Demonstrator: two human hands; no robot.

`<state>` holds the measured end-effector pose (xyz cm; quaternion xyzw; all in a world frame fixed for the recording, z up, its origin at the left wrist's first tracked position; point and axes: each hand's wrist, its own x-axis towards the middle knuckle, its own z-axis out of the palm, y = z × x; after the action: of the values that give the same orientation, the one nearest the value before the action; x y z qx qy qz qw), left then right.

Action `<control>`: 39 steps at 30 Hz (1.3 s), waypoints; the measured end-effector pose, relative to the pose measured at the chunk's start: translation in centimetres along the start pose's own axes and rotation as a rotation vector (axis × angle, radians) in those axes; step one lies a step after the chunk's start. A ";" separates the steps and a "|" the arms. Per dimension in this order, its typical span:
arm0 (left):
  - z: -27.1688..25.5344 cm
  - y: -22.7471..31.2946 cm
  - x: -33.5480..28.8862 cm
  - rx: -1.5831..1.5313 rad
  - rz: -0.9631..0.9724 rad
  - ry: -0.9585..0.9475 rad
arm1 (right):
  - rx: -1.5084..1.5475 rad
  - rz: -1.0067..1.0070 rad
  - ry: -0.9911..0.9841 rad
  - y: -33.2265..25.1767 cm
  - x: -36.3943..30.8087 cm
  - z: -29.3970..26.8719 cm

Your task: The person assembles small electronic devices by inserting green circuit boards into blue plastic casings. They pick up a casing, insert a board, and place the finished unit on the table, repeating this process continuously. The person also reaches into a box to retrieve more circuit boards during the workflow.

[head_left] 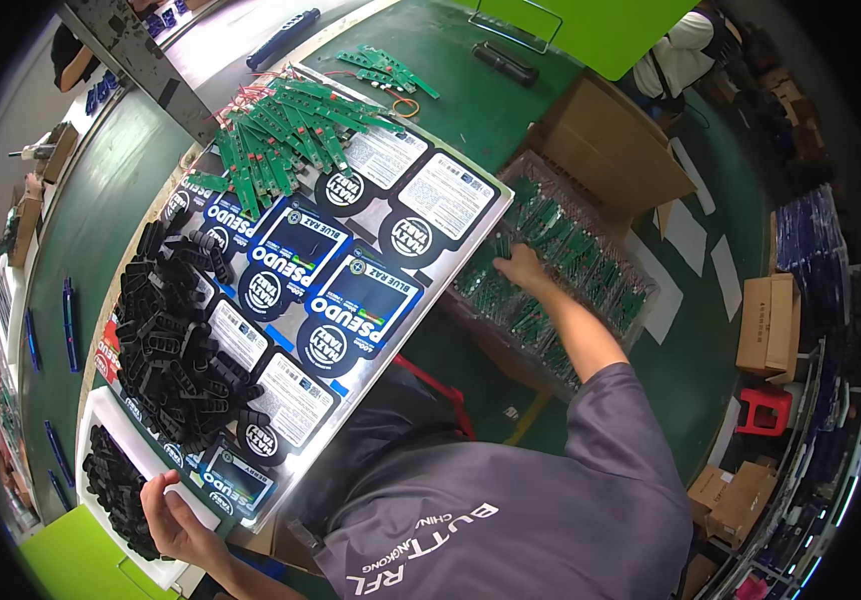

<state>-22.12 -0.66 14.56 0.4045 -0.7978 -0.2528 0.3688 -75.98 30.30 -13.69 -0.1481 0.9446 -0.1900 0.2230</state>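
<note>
Green boards [593, 268] lie by the right hand [520, 265]; too small to tell if it or the left hand [180, 522] pinches.

The circuit boards [275, 135] are green, plastic pieces [185, 345] black (shirt [530, 490] grey).

An electronics assembly workshop: heaped green circuit boards [275, 135], black plastic parts [180, 345], cardboard boxes [768, 322], a co-worker [685, 50].

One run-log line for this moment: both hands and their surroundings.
left hand: at rim of white tray | right hand: at green circuit boards, grip unclear | nearby: black parts pile, fanned wired boards
</note>
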 end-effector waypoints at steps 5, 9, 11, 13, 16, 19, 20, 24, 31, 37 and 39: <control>0.1 -0.7 -0.3 -0.015 -0.030 0.003 | 0.456 0.583 -0.016 -3.7 0.2 2.8; -0.2 0.2 0.1 0.009 -0.021 -0.022 | 0.324 0.565 0.162 -3.7 2.7 7.7; -0.1 -0.7 0.5 -0.013 -0.006 -0.011 | 0.247 0.603 0.217 -5.0 2.9 8.2; -0.8 -1.0 -0.1 0.028 -0.019 0.016 | 0.260 0.654 0.145 -7.4 3.6 9.3; -0.4 -1.9 0.2 0.006 -0.049 0.004 | 0.277 0.745 0.285 -6.4 4.4 11.6; -0.8 -1.9 0.4 0.029 -0.083 0.005 | 0.275 0.811 0.362 -7.3 5.1 12.8; -0.9 -1.8 0.5 0.046 -0.087 0.006 | 0.257 0.788 0.380 -7.5 5.1 13.1; -0.7 -1.8 0.5 0.092 -0.094 0.004 | 0.244 0.749 0.399 -8.9 4.4 12.7; -0.3 -2.1 1.0 0.095 -0.095 -0.017 | 0.386 0.688 0.370 -7.7 2.6 10.5; -0.2 -2.3 1.0 0.029 -0.076 -0.011 | 0.438 0.607 0.521 -1.3 -2.5 5.9; 0.1 -2.7 0.9 -0.014 -0.078 -0.020 | 0.436 0.744 0.563 3.8 -4.3 5.3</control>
<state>-21.31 -2.91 12.98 0.4300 -0.7833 -0.2766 0.3535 -70.52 33.62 -18.14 0.3049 0.8951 -0.3229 0.0384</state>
